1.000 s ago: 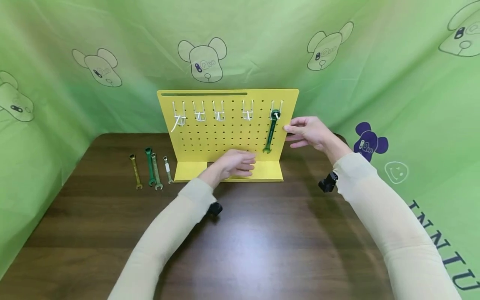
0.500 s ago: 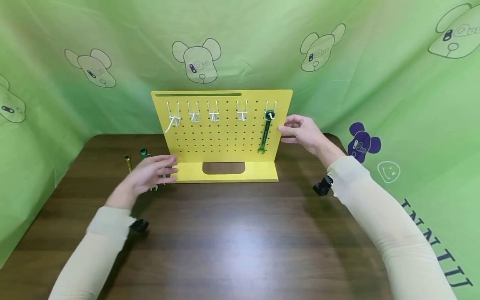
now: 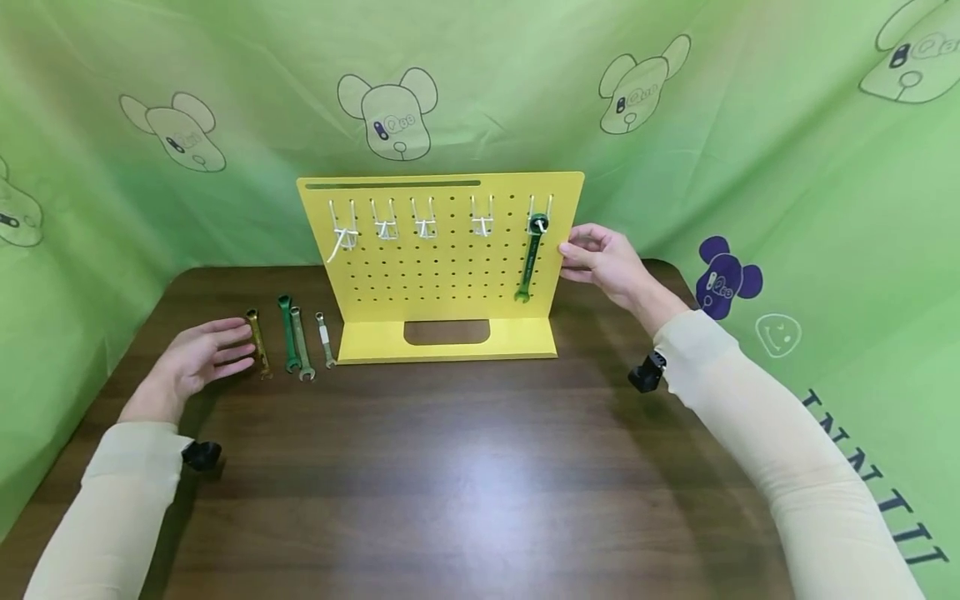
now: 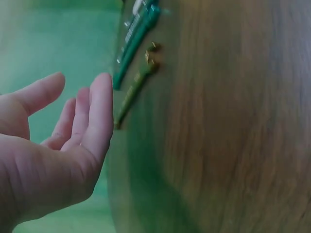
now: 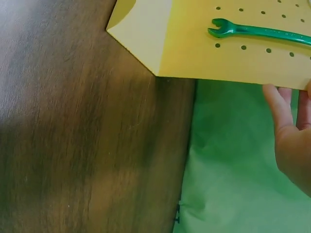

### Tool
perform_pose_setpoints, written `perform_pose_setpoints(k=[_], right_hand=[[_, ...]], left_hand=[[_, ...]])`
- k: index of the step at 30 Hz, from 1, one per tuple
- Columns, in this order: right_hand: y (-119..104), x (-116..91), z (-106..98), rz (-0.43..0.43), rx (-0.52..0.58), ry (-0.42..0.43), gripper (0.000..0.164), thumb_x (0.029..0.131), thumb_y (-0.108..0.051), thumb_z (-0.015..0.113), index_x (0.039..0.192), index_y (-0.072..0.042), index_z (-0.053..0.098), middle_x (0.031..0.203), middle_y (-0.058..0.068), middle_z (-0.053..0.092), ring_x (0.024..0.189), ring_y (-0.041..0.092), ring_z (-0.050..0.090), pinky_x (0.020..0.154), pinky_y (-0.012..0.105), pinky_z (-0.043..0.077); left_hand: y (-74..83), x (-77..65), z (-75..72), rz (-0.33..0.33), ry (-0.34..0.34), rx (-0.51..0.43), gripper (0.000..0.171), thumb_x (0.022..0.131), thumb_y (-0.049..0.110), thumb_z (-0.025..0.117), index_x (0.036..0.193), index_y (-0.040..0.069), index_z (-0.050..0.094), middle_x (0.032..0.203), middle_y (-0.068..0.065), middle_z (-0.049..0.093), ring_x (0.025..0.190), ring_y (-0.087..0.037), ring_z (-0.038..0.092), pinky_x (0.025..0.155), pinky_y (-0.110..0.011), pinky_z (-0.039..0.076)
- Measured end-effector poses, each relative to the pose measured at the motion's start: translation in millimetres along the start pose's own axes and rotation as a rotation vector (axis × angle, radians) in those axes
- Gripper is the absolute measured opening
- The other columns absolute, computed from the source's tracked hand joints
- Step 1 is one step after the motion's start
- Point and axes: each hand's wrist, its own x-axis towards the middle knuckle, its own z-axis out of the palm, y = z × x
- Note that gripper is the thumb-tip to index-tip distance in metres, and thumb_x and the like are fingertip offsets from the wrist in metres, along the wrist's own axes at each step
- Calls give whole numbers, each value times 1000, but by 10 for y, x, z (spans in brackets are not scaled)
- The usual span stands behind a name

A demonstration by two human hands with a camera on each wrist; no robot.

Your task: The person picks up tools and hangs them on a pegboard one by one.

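My left hand (image 3: 202, 358) is beside a gold-coloured wrench (image 3: 258, 343) lying on the table, its fingers fairly straight and holding nothing. In the left wrist view the palm and spread thumb show next to that wrench (image 4: 133, 92). To its right lie a dark green wrench (image 3: 288, 333), a pale green wrench (image 3: 302, 346) and a small wrench with a white label (image 3: 325, 340). My right hand (image 3: 609, 265) pinches the right edge of a yellow pegboard (image 3: 420, 283). A green wrench (image 3: 530, 265) hangs by its ring end on the board's rightmost hook.
Several white hooks, among them one at the far left (image 3: 343, 233), line the board's upper part without tools. The board stands on a flat foot (image 3: 375, 343) towards the back of the brown table (image 3: 420, 467). A green printed cloth (image 3: 480, 100) hangs behind.
My left hand has moved left, from in front of the pegboard across the wrenches to beside the gold-coloured one. My right hand stays at the board's edge.
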Motion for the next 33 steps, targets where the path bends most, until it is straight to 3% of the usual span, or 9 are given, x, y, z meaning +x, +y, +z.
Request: perform_pose_setpoints(k=[5,10,17,23,29,33], right_hand=[[-2,-4,-42,-17,-33,-29,9,97,-3,67,101,-9,62,96,6,67,89,22,70,93,49,56],[24,14,-32,-28,-61,-43,8,99,-5,65,102,-8,58,97,7,64,90,22,68,90,50,57],[6,26,-44,3,-54,-70,9,98,-6,65,102,-10,58,99,7,62,92,23,66,94,53,55],[-140,36,-85,117,-67,-102,7,98,-4,66,101,-9,61,104,9,64,96,26,69,92,46,58],[-326,59,-101,300,-67,-116,14,98,-4,66,108,-7,57,105,9,71,101,28,71,94,49,56],[-379,70,-91,367,-79,-108,18,98,-7,67,111,-7,55,106,8,72,103,30,70,96,51,55]], left_hand=[[-9,41,-12,-26,59,90,72,99,13,68,158,9,27,102,14,66,93,-10,70,89,-34,59],[-10,93,-31,-58,71,157,85,99,17,68,162,6,13,108,10,59,91,-10,71,90,-35,59],[-41,139,-58,-77,70,198,80,102,15,62,162,4,11,94,13,67,87,-9,71,87,-34,60],[-52,163,-55,-85,88,231,76,101,14,64,161,2,18,90,13,69,84,-9,72,83,-32,61],[-67,185,-44,-93,98,281,81,100,18,67,160,0,16,88,14,69,83,-7,71,83,-31,61],[-80,210,-42,-93,106,288,85,99,22,69,160,0,14,87,15,69,82,-7,71,82,-30,61]])
